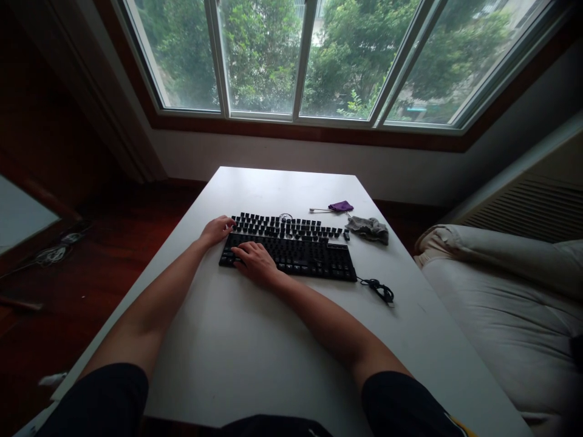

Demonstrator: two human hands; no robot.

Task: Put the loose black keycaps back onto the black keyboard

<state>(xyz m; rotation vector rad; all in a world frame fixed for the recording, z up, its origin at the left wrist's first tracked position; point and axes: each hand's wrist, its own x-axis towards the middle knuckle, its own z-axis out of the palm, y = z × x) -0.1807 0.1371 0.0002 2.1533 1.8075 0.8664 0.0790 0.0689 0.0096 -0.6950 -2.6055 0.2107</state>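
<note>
A black keyboard lies flat on the white table in front of me. Behind it, loose black keycaps stand in several rows. My left hand is at the left end of these rows, fingers bent together at the outermost keycaps; whatever is between the fingertips is too small to make out. Over the left part of the keyboard rests my right hand, palm down, with its fingers apart and the fingertips on or just above the keys. Part of the keyboard is hidden under that hand.
Right of the keycaps lie a crumpled grey cloth, a purple cloth and a thin white stick. The keyboard's bundled cable sits at its right end. A beige sofa stands right of the white table, beneath a window.
</note>
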